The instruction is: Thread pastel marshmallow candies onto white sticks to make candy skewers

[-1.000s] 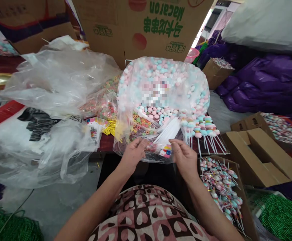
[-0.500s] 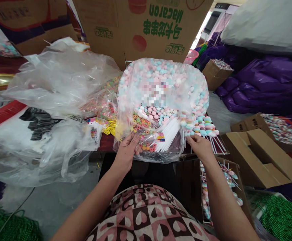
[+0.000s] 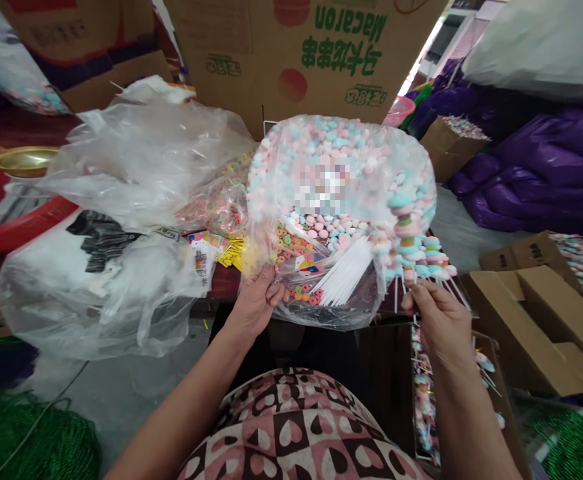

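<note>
My left hand (image 3: 255, 303) is closed on the front edge of a clear plastic bag (image 3: 341, 167) full of pastel pink, blue and white candies. Inside its near part lie colourful ring candies (image 3: 291, 247), a small printed packet (image 3: 310, 264) and a bundle of white sticks (image 3: 347, 272). My right hand (image 3: 434, 312) pinches the stick of a candy skewer (image 3: 405, 230) and holds it upright beside the bag. More finished skewers (image 3: 434, 263) lie fanned out just behind that hand.
A brown carton (image 3: 491, 373) with wrapped skewers sits below my right arm. Open cardboard boxes (image 3: 546, 313) stand at right, purple bags (image 3: 536, 173) behind them. Crumpled clear plastic bags (image 3: 136, 167) fill the left. A large Macaron carton (image 3: 311, 53) stands behind. Green netting (image 3: 26, 433) lies bottom left.
My right hand left the bag's front edge, moved right to the skewer pile and lifted one skewer upright. My left hand stayed on the bag's edge.
</note>
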A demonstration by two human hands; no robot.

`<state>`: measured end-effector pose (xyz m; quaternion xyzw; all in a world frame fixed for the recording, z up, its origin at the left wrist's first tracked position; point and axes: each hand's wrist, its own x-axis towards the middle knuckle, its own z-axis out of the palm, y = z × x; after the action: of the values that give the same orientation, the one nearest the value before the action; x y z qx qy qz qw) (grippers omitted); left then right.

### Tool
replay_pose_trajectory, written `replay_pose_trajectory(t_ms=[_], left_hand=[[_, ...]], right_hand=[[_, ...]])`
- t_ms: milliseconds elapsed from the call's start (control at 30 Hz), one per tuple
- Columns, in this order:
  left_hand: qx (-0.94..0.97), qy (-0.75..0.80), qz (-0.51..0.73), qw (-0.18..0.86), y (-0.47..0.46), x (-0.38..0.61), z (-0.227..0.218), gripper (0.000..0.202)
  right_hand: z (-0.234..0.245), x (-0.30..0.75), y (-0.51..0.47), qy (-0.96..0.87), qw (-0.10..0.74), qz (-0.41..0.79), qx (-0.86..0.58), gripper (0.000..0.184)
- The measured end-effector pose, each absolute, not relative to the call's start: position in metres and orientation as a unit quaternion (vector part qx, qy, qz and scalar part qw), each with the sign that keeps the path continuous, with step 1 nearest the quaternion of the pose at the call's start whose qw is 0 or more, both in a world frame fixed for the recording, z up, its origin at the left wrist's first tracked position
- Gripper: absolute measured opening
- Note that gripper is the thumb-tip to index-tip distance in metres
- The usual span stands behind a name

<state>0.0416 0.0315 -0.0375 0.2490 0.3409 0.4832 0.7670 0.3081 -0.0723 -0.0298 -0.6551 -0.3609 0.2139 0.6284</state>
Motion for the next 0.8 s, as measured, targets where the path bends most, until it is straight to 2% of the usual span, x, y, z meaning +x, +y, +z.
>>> replay_pose_trajectory(t_ms=[167, 500, 800], left_hand=[[0.252, 0.318, 0.506, 0.761, 0.036, 0.026, -0.042, 0.042], [0.277, 0.333, 0.516, 0.739, 0.042, 0.014, -0.041, 0.043], [0.327, 0.36, 0.509, 0.71, 0.045, 0.01, -0.04, 0.041]], right_hand=[[-0.025, 0.295, -0.086, -0.493, 0.531, 0.25, -0.642, 0.014], [-0.01, 0.299, -0.088, -0.562, 0.433, 0.235, -0.664, 0.015], [-0.008, 0.315, -0.098, -0.562, 0.42, 0.178, -0.69, 0.013]])
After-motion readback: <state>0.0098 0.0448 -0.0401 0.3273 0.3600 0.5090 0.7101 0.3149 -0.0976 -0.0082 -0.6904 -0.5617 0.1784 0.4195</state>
